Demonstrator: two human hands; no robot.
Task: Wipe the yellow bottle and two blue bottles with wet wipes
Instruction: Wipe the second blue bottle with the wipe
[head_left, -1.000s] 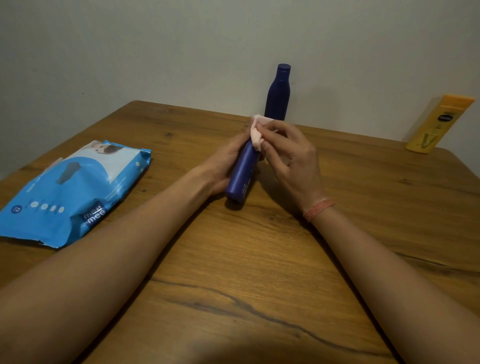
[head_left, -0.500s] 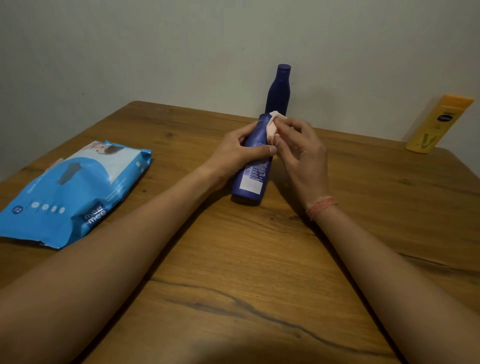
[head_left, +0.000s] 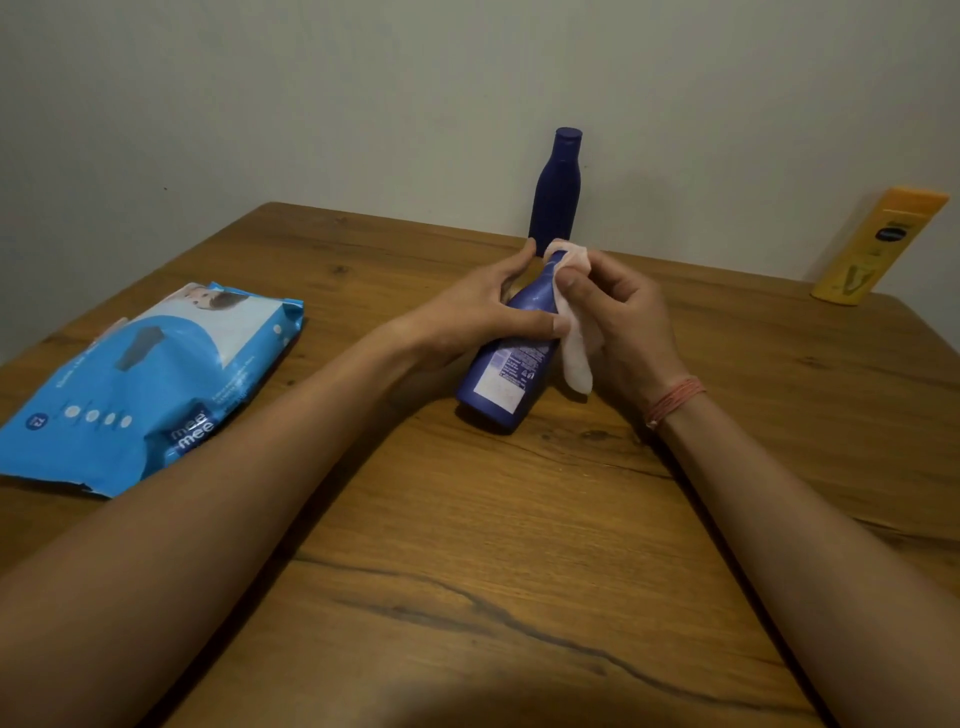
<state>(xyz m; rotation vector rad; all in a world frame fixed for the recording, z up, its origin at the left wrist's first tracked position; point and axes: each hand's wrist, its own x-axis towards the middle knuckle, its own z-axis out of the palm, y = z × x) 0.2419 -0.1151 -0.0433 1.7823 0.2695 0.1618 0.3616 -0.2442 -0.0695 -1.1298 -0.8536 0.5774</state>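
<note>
Hands: left hand (head_left: 483, 306) grips tilted blue bottle (head_left: 511, 358); right hand (head_left: 623, 317) pinches wet wipe (head_left: 574, 338) against it.

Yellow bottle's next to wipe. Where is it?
In the head view, the yellow bottle leans against the wall at the table's far right corner.

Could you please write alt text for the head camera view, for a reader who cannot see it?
A person's left hand grips a tilted blue bottle on a wooden table while the right hand rubs a wet wipe against it. A second blue bottle and a yellow bottle stand by the wall; a wipes pack lies left.
</note>
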